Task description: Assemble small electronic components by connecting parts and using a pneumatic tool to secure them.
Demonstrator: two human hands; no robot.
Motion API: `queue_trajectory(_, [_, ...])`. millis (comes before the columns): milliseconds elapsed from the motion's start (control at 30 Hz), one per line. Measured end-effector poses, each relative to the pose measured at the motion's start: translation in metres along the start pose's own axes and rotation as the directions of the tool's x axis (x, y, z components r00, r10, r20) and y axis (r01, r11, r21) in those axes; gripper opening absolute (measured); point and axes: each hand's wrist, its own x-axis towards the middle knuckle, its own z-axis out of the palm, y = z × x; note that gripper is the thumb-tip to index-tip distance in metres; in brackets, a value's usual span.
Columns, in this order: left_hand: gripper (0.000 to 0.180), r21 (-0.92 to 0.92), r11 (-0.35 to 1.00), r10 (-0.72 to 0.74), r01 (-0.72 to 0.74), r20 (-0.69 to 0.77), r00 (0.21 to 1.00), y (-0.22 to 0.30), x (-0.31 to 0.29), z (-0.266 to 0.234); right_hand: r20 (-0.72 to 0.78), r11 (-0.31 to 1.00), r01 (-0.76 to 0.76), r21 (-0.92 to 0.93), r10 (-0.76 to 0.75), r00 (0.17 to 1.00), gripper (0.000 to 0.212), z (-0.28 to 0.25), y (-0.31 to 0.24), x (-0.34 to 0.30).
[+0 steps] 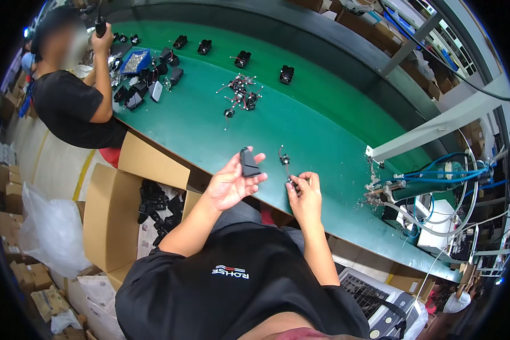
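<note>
Black housing (pixel 249 162) sits in the person's left hand (pixel 229 188), raised over the near edge of the green tabletop (pixel 198 119); the palm is turned up, with thumb and fingers bent around the piece. The right hand (pixel 307 198) pinches the lower end of a wired assembly (pixel 285 160) between thumb and fingertips, its small black component and thin lead reaching away from the person across the tabletop. Farther back lies a tangled pile of similar wired parts (pixel 243 93), and beyond it four small black units (pixel 242 59) stand spaced out in a row. To the left, a blue tray (pixel 147 63) of small silvery pieces is near more black parts, beside a seated co-worker (pixel 68 107). Below the tabletop, an open cardboard box (pixel 110 218) holds black pieces (pixel 153 207).
</note>
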Motion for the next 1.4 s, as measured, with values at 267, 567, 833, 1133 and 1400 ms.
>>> queue_trajectory(267, [0.029, -0.09, 0.989, -0.107, 0.117, 0.114, 0.988, -0.019, 0.015, 0.027, 0.026, 0.996, 0.063, -0.057, -0.061, 0.998, 0.016, -0.016, 0.008, -0.031])
queue_trajectory(567, [0.024, 0.542, 0.832, 0.125, -0.121, 0.029, 0.992, -0.034, -0.001, 0.035, -0.022, 0.975, -0.145, -0.17, 0.144, 0.989, 0.026, -0.03, 0.01, -0.029])
queue_trajectory(833, [0.053, 0.733, 0.644, 0.147, -0.217, 0.16, 0.976, -0.033, -0.003, 0.034, 0.066, 0.999, 0.01, -0.052, -0.007, 0.998, 0.021, 0.039, 0.001, 0.085])
queue_trajectory(1133, [0.096, 0.92, 0.391, 0.161, -0.003, -0.065, 0.985, -0.036, -0.003, 0.027, 0.023, 0.948, -0.005, 0.32, -0.002, 1.0, 0.008, -0.036, -0.019, 0.004])
queue_trajectory(1400, [0.083, 0.994, -0.03, 0.065, -0.101, 0.103, 0.993, -0.059, 0.031, 0.057, -0.081, 0.939, 0.342, -0.03, -0.343, 0.936, 0.023, -0.046, -0.023, -0.028])
